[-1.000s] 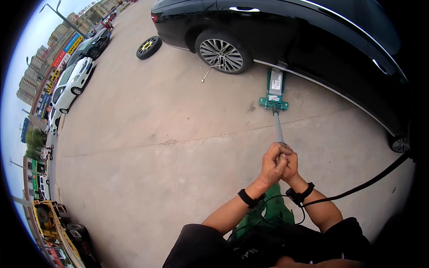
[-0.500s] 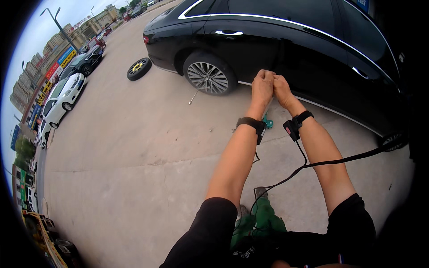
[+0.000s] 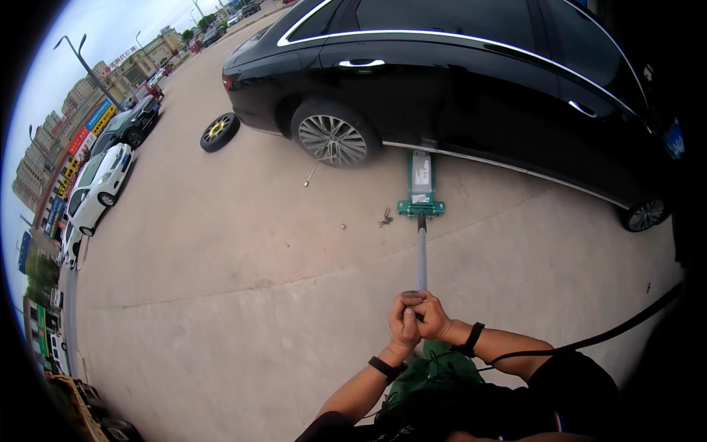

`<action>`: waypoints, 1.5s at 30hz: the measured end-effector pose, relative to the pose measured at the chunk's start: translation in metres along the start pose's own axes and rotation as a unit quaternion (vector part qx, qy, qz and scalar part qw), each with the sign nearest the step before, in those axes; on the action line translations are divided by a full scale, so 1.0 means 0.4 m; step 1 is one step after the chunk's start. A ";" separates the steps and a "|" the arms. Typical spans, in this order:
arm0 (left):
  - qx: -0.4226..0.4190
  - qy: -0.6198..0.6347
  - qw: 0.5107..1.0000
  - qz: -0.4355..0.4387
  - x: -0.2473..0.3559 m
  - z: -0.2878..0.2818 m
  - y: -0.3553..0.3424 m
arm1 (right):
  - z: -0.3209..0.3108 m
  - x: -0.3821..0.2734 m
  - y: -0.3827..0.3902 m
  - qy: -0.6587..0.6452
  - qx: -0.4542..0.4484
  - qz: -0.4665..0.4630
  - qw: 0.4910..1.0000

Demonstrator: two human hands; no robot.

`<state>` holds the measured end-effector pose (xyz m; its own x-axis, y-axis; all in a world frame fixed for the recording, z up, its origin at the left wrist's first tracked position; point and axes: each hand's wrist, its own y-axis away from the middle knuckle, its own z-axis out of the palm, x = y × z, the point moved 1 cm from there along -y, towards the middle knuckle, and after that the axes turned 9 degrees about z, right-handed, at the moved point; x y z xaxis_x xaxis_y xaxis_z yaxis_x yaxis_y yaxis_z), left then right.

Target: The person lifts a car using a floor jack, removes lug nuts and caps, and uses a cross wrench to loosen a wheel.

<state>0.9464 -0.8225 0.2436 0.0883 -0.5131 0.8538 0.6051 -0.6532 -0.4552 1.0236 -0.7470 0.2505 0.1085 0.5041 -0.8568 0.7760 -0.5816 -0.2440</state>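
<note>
My left hand (image 3: 403, 324) and my right hand (image 3: 433, 317) are closed together round the top end of a grey jack handle (image 3: 422, 258), low in front of my body. The handle runs away from me to a green floor jack (image 3: 421, 179), whose far end reaches under the sill of a black car (image 3: 442, 96). Left of the jack is the car's rear wheel (image 3: 333, 140), with silver spokes. A metal bar that looks like a wheel wrench (image 3: 310, 174) slants from that wheel toward the ground. Small metal pieces (image 3: 386, 217), perhaps wheel bolts, lie beside the jack.
A loose wheel (image 3: 219, 132) with a yellow rim lies behind the car. Another small piece (image 3: 342, 226) rests on the concrete ground (image 3: 221, 331). A black cable (image 3: 589, 335) runs from my right side. Parked cars, including a white car (image 3: 99, 180), line the far left.
Both hands have come down and back toward my body with the handle end, from near the car's side. The jack and its handle, mostly hidden before, now show. The view has shifted slightly.
</note>
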 end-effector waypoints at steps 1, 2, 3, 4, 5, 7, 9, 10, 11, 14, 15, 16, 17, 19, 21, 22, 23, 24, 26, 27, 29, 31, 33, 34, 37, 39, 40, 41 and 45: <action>0.002 0.007 1.000 0.018 -0.011 0.026 -0.091 | -0.048 -0.024 -0.083 -0.027 0.024 0.024 0.999; -0.009 0.002 1.000 -0.012 0.004 0.066 -0.210 | -0.101 -0.036 -0.178 -0.057 0.048 0.048 0.996; -0.014 -0.040 0.999 -0.027 -0.005 0.097 -0.333 | -0.148 -0.031 -0.281 -0.083 0.073 0.075 0.991; -0.007 -0.062 0.998 -0.015 -0.016 0.128 -0.458 | -0.197 -0.028 -0.393 -0.087 0.092 0.081 0.989; -0.039 -0.076 0.996 0.002 0.020 0.175 -0.577 | -0.267 -0.022 -0.505 -0.118 0.104 0.038 0.987; -0.021 -0.112 0.993 0.002 0.020 0.258 -0.764 | -0.408 0.003 -0.666 -0.215 0.038 0.123 0.968; -0.028 -0.154 0.988 0.016 0.011 0.304 -0.846 | -0.458 -0.014 -0.713 -0.027 0.119 -0.044 0.992; -0.037 -0.136 0.990 0.020 0.015 0.326 -0.826 | -0.479 0.008 -0.709 0.174 0.182 -0.179 0.951; -0.036 -0.134 0.990 0.017 0.002 0.303 -0.782 | -0.431 0.022 -0.672 -0.011 0.167 -0.075 0.983; -0.047 -0.083 0.995 0.041 -0.018 0.186 -0.514 | -0.240 0.025 -0.416 -0.197 0.108 0.071 0.972; -0.067 -0.055 0.996 -0.007 -0.009 0.168 -0.407 | -0.200 0.035 -0.308 -0.203 0.101 0.087 0.970; -0.051 -0.015 0.998 -0.039 0.000 0.157 -0.285 | -0.166 0.015 -0.192 -0.152 0.115 0.091 0.977; -0.044 0.016 0.998 -0.032 0.000 0.120 -0.157 | -0.109 0.019 -0.076 -0.092 0.103 0.080 0.987; -0.014 0.045 0.998 -0.043 -0.003 0.017 0.099 | 0.028 0.031 0.116 -0.056 0.069 0.011 0.996; 0.012 -0.011 0.999 -0.052 0.003 -0.014 0.172 | 0.062 0.040 0.164 -0.034 0.014 -0.003 0.999; 0.020 -0.029 0.998 -0.046 0.020 -0.001 0.136 | 0.047 0.022 0.127 -0.037 0.022 -0.008 0.999; 0.022 -0.012 0.999 -0.048 0.008 0.005 0.062 | 0.017 0.014 0.061 -0.018 -0.016 0.039 0.999; 0.027 0.008 0.998 -0.049 -0.007 0.021 -0.043 | -0.030 0.005 -0.030 0.004 -0.056 0.084 0.995; 0.029 -0.029 0.998 -0.038 0.005 0.083 -0.260 | -0.134 -0.046 -0.220 -0.065 -0.023 0.142 0.987; 0.003 -0.027 0.999 -0.038 -0.018 0.130 -0.388 | -0.190 -0.021 -0.320 -0.080 0.066 0.094 0.990; -0.012 -0.134 0.991 0.022 -0.017 0.195 -0.599 | -0.304 0.005 -0.517 -0.137 0.057 0.106 0.983; -0.003 -0.146 0.989 0.016 0.002 0.273 -0.740 | -0.397 -0.016 -0.630 -0.212 0.070 0.113 0.968; 0.002 -0.125 0.992 0.012 0.005 0.285 -0.757 | -0.399 -0.019 -0.638 -0.199 0.116 0.050 0.972; -0.006 -0.131 0.991 0.015 0.003 0.273 -0.733 | -0.373 0.002 -0.613 -0.152 0.141 0.016 0.978; -0.037 -0.049 0.998 0.020 -0.064 0.179 -0.508 | -0.234 0.020 -0.412 -0.171 0.143 0.043 0.974; -0.034 -0.037 0.998 -0.026 -0.012 0.143 -0.306 | -0.155 0.013 -0.217 -0.156 0.106 0.108 0.976; -0.023 -0.006 0.999 -0.029 -0.004 0.112 -0.195 | -0.111 -0.005 -0.117 -0.117 0.096 0.103 0.983; -0.009 0.032 0.999 -0.033 -0.012 0.079 -0.073 | -0.055 0.008 -0.019 -0.080 0.096 0.045 0.991; 0.006 -0.005 1.000 -0.018 -0.025 -0.032 0.170 | 0.087 0.043 0.152 0.000 0.051 -0.039 0.998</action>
<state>0.9765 -0.8692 0.2009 0.0747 -0.4834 0.8722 0.6169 -0.6648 -0.4213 1.0510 -0.7961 0.2052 0.0495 0.5501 -0.8336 0.7144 -0.6028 -0.3553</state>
